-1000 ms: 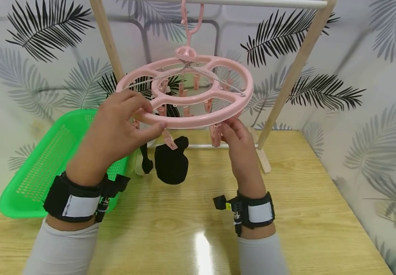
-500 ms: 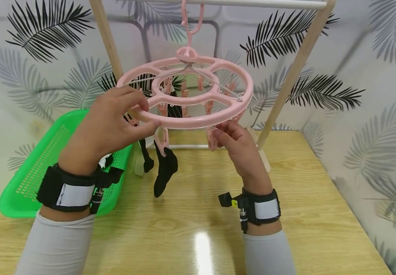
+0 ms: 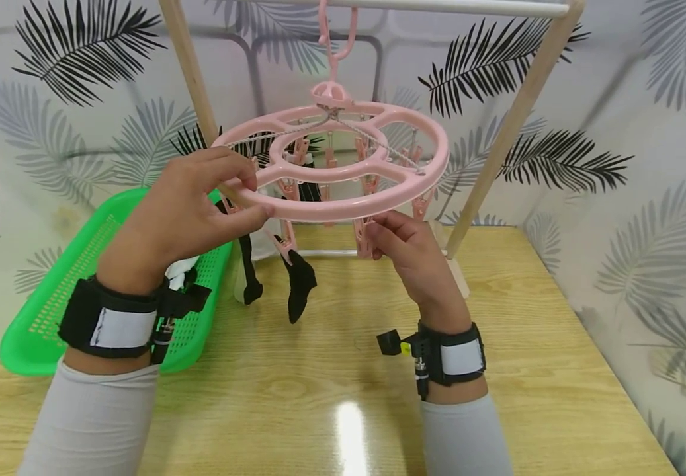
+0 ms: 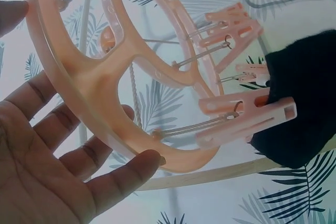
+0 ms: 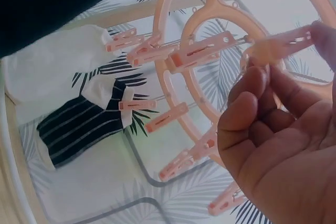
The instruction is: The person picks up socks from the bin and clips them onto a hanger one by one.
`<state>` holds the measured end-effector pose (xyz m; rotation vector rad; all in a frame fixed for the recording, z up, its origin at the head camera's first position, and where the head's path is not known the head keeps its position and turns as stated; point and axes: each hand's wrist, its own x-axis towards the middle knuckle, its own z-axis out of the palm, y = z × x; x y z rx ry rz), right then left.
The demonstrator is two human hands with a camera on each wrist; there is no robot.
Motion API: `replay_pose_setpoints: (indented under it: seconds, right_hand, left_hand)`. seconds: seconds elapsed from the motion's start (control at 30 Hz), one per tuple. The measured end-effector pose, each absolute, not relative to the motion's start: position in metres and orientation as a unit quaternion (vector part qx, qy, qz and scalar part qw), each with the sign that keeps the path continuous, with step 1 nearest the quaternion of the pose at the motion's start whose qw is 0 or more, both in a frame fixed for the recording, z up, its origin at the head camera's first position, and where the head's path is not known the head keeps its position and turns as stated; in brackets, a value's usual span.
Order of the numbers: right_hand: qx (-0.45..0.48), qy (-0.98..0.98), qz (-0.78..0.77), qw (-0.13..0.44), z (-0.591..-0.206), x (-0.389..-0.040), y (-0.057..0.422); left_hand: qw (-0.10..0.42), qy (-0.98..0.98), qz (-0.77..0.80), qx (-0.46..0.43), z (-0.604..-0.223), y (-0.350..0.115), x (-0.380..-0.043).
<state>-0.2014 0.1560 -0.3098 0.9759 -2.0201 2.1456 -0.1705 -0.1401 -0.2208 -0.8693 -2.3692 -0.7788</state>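
A pink round clip hanger (image 3: 343,211) hangs by its hook from a white bar. My left hand (image 3: 182,205) holds its front-left rim, thumb in front and fingers behind. Beneath the front-right rim, my right hand (image 3: 417,261) pinches a pink clothespin (image 3: 362,238); no cloth shows in that clothespin. A black sock (image 3: 301,287) dangles from another clothespin (image 4: 247,119) nearer the left hand. In the right wrist view, a dark striped sock (image 5: 86,119) and a white cloth item (image 5: 58,59) hang from clothespins farther back.
A green basket (image 3: 33,344) stands on the left of the wooden table (image 3: 295,396), with white and black cloth inside, partly hidden by the left arm. Wooden posts (image 3: 512,125) of the rack rise at both sides. Several other clothespins dangle beneath the hanger.
The hanger has shifted slightly right, and the black sock has turned edge-on and swung. My left hand has slid a little left; my right hand has moved to the clothespin's side, still pinching it.
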Motion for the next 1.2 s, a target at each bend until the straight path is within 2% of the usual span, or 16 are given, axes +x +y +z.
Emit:
replay_pose_setpoints:
  seconds: [0.2,0.5,0.9,1.2]
  right_hand:
    - [0.314,-0.634,0.706,0.0,-0.31,-0.202,0.157]
    - [0.295,-0.64,0.709,0.027,-0.311,-0.2,0.157]
    - [0.292,-0.625,0.709,0.146,-0.331,-0.187,0.144]
    - [0.291,-0.626,0.711,0.129,-0.334,-0.184,0.14]
  left_hand:
    - [0.242,-0.874,-0.281,-0.315,-0.221,-0.141,-0.173]
    - [0.232,-0.875,-0.284,-0.318,-0.224,-0.142,-0.178]
    - [0.242,-0.872,-0.258,-0.338,-0.231,-0.139,-0.182]
    - [0.255,-0.861,-0.256,-0.357,-0.237,-0.141,-0.183]
